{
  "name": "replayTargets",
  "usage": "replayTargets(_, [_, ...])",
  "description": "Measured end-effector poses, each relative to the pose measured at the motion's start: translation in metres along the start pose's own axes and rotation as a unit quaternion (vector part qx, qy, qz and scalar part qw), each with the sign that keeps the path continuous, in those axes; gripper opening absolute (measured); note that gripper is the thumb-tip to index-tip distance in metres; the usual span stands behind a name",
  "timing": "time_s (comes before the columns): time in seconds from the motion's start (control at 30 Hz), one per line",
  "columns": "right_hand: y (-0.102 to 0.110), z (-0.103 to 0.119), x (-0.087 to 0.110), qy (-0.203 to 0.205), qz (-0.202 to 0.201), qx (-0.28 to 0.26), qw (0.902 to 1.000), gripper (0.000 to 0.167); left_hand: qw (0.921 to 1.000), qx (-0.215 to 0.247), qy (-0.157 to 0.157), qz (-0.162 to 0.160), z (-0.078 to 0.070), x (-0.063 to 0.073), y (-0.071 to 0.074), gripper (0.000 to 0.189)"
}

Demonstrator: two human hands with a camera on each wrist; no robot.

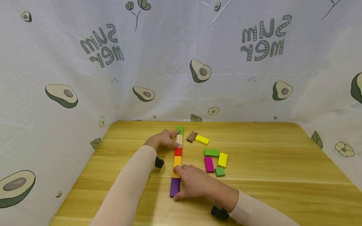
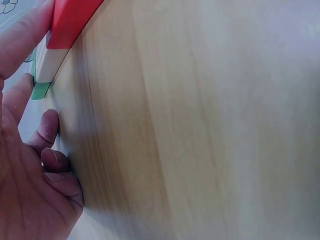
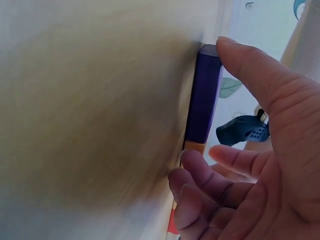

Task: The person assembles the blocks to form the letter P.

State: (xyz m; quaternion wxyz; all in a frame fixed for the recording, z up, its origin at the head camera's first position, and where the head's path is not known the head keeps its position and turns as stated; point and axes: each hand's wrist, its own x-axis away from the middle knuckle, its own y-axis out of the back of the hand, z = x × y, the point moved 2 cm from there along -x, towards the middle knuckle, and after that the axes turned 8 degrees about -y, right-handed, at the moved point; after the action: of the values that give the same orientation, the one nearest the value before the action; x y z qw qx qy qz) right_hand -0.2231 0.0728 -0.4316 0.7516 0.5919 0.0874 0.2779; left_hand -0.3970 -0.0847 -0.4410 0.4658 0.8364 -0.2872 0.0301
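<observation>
Left hand [image 1: 167,139] extends fingers against block row [image 1: 177,160]; right hand [image 1: 195,182], loosely spread, thumbs purple block [image 1: 175,186]. Uneven pressure could buckle alignment.

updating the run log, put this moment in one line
left hand: at far green block | right hand: at near purple block | loose blocks: right of block row
</observation>
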Motion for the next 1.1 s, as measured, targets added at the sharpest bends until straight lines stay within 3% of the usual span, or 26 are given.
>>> replayTargets(0.23, [0.001,-0.002,0.000,-0.003,0.020,-0.011,0.9997,0.088,0.9999,0.008,0.005,-0.005,-0.001,0.001,0.000,0.093])
replayTargets(0.4, [0.016,-0.015,-0.010,-0.027,0.031,-0.070,0.9967,0.087,0.9999,0.006,0.007,-0.005,0.000,0.002,-0.001,0.092])
replayTargets(0.5, [0.033,-0.034,-0.025,-0.063,-0.016,-0.087,0.9941,0.076,1.0000,0.002,0.006,-0.005,0.000,0.001,-0.001,0.093])
replayTargets(0.63, [0.049,-0.071,-0.049,-0.127,-0.101,-0.051,0.9854,0.058,1.0000,0.005,0.003,-0.006,0.001,-0.001,-0.001,0.094])
replayTargets(0.8, [0.051,-0.114,-0.071,-0.185,-0.130,-0.033,0.9736,0.057,0.9997,0.024,0.005,-0.006,0.002,-0.002,-0.003,0.094])
replayTargets(0.93, [0.049,-0.128,-0.086,-0.159,-0.120,-0.039,0.9792,0.059,0.9995,0.030,0.006,-0.006,0.002,-0.003,-0.004,0.094])
replayTargets(1.1, [0.052,-0.131,-0.105,-0.126,-0.100,-0.003,0.9870,0.046,0.9996,0.027,0.001,-0.007,0.002,-0.003,-0.001,0.093])
